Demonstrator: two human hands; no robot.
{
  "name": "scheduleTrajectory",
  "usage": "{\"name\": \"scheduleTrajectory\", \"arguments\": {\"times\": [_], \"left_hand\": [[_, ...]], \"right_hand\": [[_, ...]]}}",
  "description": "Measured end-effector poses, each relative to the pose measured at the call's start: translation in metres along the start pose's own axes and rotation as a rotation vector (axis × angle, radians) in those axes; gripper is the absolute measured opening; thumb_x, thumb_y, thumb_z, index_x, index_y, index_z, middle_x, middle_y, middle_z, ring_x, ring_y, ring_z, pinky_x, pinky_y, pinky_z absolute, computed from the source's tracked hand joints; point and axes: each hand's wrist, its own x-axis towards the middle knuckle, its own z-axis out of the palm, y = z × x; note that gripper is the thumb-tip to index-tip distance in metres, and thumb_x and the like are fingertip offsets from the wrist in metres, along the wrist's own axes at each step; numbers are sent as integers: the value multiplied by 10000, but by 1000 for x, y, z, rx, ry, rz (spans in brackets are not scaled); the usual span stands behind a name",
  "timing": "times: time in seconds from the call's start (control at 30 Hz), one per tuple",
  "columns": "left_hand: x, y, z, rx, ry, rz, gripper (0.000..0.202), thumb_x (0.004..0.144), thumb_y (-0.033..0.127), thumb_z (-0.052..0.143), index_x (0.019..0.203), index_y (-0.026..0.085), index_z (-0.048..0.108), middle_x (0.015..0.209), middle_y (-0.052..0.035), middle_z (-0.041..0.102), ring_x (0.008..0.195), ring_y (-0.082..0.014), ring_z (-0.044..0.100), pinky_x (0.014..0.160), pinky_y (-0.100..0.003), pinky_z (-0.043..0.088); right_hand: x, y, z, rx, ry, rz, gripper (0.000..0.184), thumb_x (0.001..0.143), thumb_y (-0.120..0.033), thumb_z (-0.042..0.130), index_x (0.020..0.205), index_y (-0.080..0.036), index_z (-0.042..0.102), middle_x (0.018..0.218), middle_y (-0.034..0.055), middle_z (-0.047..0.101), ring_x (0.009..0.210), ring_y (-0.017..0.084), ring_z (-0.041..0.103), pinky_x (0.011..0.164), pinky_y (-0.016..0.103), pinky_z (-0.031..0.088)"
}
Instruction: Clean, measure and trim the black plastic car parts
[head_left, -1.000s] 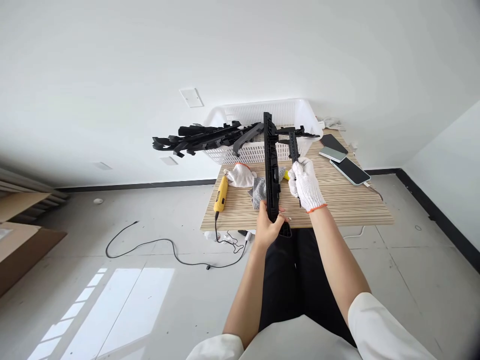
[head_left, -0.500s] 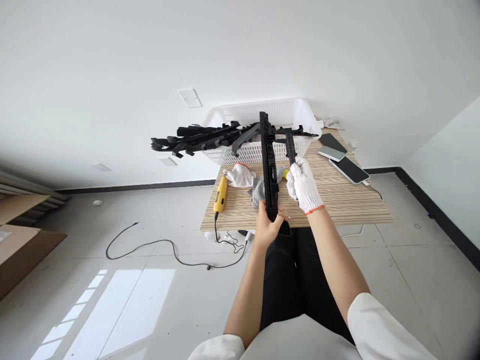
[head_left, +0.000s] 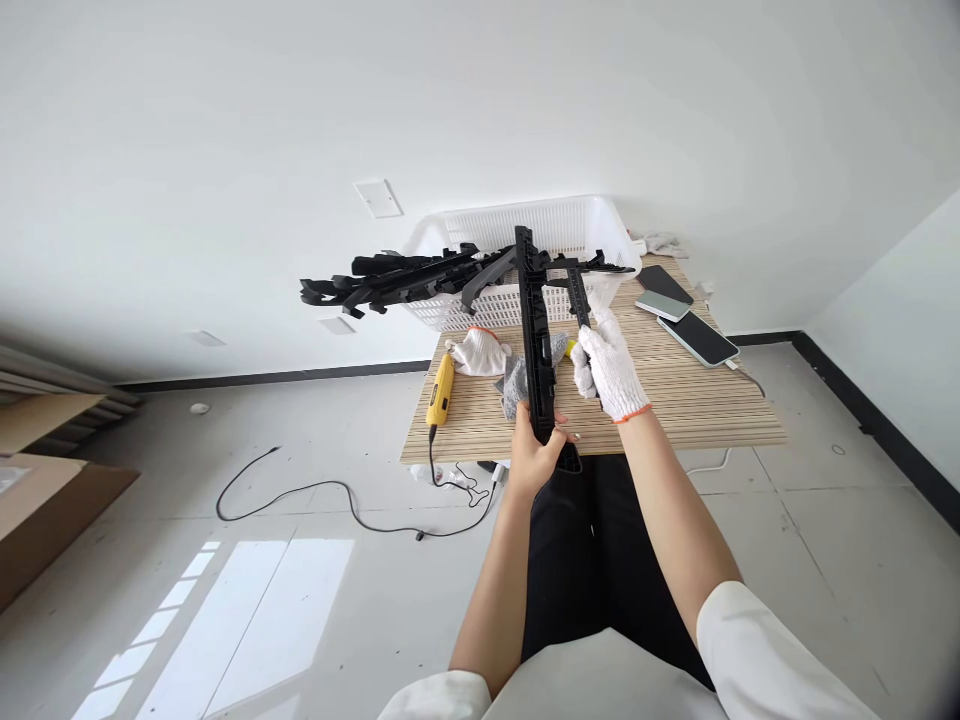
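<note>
Black ribbed plastic strip point(head_left: 535, 345) extends toward the white plastic basket point(head_left: 619, 235), my bare left hand point(head_left: 534, 458) wrapped around its near end, seemingly for steadiness; my white-gloved right hand point(head_left: 609, 368) grips a black caliper point(head_left: 577, 298).

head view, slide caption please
Bare left hand holds a long black part while the gloved right hand grips a caliper.

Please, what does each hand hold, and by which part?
The left hand holds the long black part near its lower end; the right hand holds the black caliper by its beam.
</note>
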Motion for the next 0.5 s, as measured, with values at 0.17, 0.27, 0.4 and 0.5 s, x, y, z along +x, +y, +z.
{"name": "scheduleTrajectory", "arguments": {"times": [0.17, 0.27, 0.4, 0.5], "left_hand": [[0, 2, 1, 10, 6, -17, 262, 806, 160, 667, 956, 246, 471, 963, -17, 665, 676, -202, 715, 756, -430, 584], [0, 2, 1, 56, -12, 1, 253, 818, 167, 644, 963, 242, 450, 961, -9, 672, 669, -190, 718, 732, -406, 597], [-1, -2, 1, 183, -44, 27, 297, 794, 143, 639, 990, 241, 438, 964, 4, 691, 699, -189, 730, 733, -378, 599], [-1, -4, 1, 242, -46, 44, 312, 788, 142, 642, 1004, 245, 441, 966, 1, 701, 728, -193, 734, 752, -378, 600]], "right_hand": [[6, 0, -2, 13, 49, 18, 650, 895, -351, 550, 1506, -348, 328, 542, -130, 511, 303, 71, 352, 298, 157, 235], [2, 3, 0, 23, 112, 20, 604, 886, -365, 576, 1449, -339, 359, 530, -133, 504, 305, 74, 354, 300, 161, 245], [-13, 10, 0, 49, 240, -21, 576, 901, -407, 595, 1417, -344, 346, 538, -128, 502, 321, 78, 373, 314, 167, 255], [-23, 10, -3, 71, 315, -83, 570, 916, -456, 599, 1413, -371, 334, 574, -122, 513, 329, 69, 375, 322, 166, 264]]}}
